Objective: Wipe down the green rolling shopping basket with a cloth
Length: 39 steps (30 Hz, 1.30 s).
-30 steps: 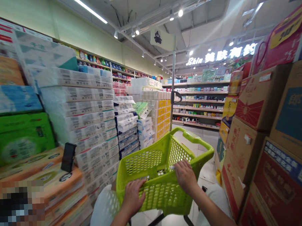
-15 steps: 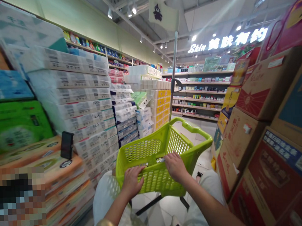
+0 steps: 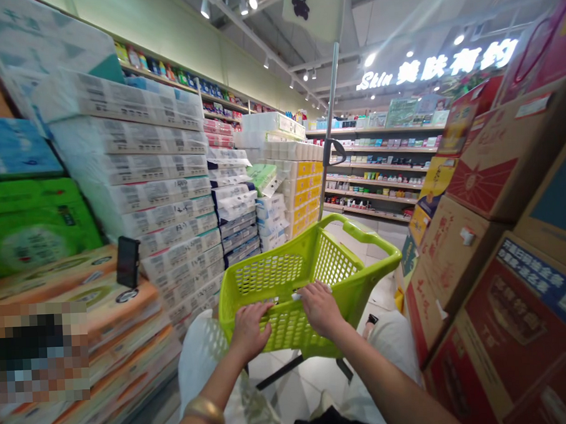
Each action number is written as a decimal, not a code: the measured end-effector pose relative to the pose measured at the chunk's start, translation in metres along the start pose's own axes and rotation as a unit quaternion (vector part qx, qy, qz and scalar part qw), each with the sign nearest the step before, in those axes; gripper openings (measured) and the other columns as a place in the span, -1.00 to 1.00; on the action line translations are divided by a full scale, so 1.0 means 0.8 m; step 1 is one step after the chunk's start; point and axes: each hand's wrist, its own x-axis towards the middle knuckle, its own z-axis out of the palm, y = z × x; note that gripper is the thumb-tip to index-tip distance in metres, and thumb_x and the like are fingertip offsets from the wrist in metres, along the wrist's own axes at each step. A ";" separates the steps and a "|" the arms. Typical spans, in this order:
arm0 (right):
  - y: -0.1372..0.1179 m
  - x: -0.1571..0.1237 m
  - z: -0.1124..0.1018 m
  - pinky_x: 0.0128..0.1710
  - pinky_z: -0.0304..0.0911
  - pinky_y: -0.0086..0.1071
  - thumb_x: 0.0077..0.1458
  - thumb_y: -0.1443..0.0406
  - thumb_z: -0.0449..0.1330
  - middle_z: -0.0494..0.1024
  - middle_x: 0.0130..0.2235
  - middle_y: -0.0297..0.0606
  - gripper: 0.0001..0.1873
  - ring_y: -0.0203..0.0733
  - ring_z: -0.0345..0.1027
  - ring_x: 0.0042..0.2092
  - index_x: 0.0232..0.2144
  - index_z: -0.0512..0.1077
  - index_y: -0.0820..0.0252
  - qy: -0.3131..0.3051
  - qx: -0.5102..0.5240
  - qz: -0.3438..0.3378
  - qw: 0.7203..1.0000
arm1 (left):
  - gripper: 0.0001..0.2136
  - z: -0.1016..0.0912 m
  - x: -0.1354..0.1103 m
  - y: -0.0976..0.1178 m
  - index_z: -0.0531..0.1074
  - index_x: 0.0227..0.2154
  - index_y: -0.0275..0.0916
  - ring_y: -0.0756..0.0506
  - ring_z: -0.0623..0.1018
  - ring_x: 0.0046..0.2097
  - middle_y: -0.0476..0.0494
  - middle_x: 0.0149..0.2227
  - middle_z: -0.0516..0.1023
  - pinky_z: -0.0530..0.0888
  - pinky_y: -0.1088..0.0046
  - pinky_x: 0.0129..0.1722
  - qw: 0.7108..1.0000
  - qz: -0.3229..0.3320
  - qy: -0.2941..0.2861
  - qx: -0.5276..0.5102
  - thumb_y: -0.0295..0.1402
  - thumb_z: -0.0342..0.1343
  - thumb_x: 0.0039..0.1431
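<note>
A lime-green plastic shopping basket on a wheeled frame stands in a shop aisle in front of me. My left hand lies on its near wall with the fingers curled over the rim. My right hand grips the same near rim a little to the right, fingers closed over the edge. A gold bangle sits on my left wrist. A metal pole with a small flag rises from the basket's far side.
Stacks of tissue packs line the left, with a dark phone propped on an orange pack. Cardboard boxes are piled close on the right. Shelves of goods stand at the aisle's far end. Light floor tiles run ahead.
Both hands have slid closer together along the basket's near rim. The basket and stacks have shifted slightly in view as my head tilted.
</note>
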 end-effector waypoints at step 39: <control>-0.025 -0.015 -0.011 0.13 -0.03 -0.27 0.16 0.38 0.08 0.50 -0.28 -0.30 -0.86 -0.14 0.26 -0.14 -0.31 0.43 0.09 0.018 -0.011 0.072 0.997 | -0.65 -0.005 -0.010 0.008 0.45 -0.11 -0.12 -0.17 0.49 -0.06 -0.09 -0.13 0.58 0.28 0.20 0.00 1.000 -0.008 0.015 0.002 -0.40 0.03 -0.02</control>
